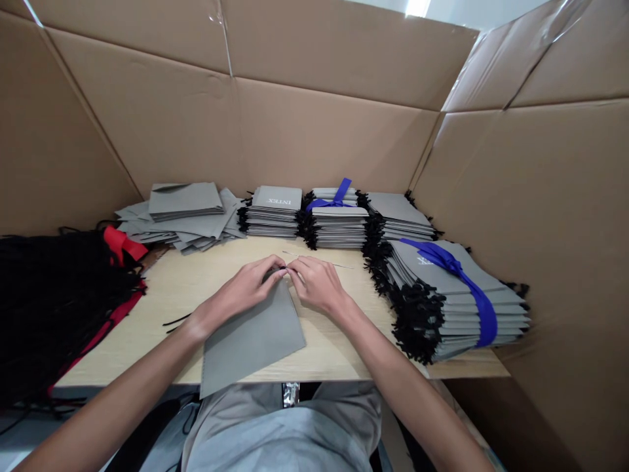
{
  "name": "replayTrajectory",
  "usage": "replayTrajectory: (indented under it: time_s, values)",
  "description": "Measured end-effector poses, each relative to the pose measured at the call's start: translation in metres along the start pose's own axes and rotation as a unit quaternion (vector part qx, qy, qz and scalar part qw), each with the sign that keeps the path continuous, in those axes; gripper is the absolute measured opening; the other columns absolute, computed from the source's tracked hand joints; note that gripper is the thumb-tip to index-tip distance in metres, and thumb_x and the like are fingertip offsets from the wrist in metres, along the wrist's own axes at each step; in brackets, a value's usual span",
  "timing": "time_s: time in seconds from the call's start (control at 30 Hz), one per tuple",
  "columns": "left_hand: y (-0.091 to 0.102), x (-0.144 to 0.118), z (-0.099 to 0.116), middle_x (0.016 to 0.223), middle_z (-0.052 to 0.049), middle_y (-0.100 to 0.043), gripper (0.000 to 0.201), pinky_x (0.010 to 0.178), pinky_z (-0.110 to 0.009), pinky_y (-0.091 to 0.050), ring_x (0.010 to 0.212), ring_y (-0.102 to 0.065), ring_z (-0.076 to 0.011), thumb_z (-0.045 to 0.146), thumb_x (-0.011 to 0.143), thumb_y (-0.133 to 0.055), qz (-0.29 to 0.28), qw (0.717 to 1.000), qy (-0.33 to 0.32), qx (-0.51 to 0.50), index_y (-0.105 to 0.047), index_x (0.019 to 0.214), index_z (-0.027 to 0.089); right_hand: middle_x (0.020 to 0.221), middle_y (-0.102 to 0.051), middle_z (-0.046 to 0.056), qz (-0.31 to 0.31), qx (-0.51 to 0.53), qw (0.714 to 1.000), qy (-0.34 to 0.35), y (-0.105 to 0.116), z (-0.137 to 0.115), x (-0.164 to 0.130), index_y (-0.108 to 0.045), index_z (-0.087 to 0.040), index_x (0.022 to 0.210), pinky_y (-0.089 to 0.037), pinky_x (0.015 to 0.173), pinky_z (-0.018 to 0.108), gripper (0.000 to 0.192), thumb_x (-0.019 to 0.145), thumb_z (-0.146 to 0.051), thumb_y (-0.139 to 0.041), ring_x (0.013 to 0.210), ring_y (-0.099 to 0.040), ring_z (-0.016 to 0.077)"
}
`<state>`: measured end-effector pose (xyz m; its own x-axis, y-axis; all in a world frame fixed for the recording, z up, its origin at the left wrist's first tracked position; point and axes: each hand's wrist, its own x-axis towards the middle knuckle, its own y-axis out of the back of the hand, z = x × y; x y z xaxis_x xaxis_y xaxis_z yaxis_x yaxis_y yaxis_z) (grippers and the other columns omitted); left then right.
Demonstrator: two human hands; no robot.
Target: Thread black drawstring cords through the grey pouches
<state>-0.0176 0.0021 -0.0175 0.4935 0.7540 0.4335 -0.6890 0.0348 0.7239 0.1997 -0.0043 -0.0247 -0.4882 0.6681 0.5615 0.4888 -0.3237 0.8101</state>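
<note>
Tall brown cardboard walls (314, 131) surround your pale wooden table (206, 288). Tied stacks of grey paper bags (442, 295) sit along its right and far edges. A flat grey paper bag (250, 341) lies before you, its long axis running from the near-left edge up to your fingertips. Your left hand (246, 285) and right hand (317, 282) pinch its far top edge, fingertips pressed together.

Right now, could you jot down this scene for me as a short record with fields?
Setting: wooden table walled in by cardboard
Left hand: pinching the top edge of a flat grey bag
Right hand: at the same edge, fingertips meeting the left
Behind hands: thin metal needle
Back row: grey bag stacks, loose pile
Right: bundle tied with blue ribbon
Left: heap of black cords
</note>
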Motion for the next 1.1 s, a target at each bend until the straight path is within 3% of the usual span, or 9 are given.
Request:
replayTrajectory:
  time_s: [0.33,0.9,1.1]
  values:
    - [0.007,-0.003,0.009,0.113,-0.004,-0.081,0.03,0.094,-0.033,-0.055,0.102,-0.076,-0.0252,0.045,0.112,-0.046,-0.045,0.999,-0.004,-0.012,-0.069,0.113,0.026,0.089,-0.074,0.004,0.035,-0.004,0.999,0.026,-0.006,-0.003,-0.001,-0.07,-0.022,0.093,-0.042,0.073,0.031,0.012,0.099,-0.019,-0.061,0.081,-0.065,0.0198]
    - [0.004,0.003,0.007,0.1,-0.001,-0.08,0.031,0.08,-0.03,-0.051,0.087,-0.075,-0.0244,0.051,0.109,-0.05,-0.001,0.999,0.028,0.032,-0.07,0.104,0.027,0.088,-0.07,0.005,0.103,0.004,0.995,-0.01,-0.009,-0.006,0.001,-0.068,-0.021,0.089,-0.041,0.072,0.031,0.021,0.105,-0.019,-0.054,0.08,-0.062,0.0192]
    - [0.001,0.001,0.003,0.111,-0.003,-0.081,0.03,0.085,-0.031,-0.052,0.1,-0.078,-0.0269,0.052,0.111,-0.046,-0.021,0.999,0.035,0.02,-0.066,0.111,0.029,0.092,-0.074,0.003,0.037,0.05,0.998,-0.007,0.002,0.004,-0.002,-0.068,-0.022,0.096,-0.041,0.074,0.031,0.015,0.104,-0.019,-0.056,0.081,-0.064,0.0188]
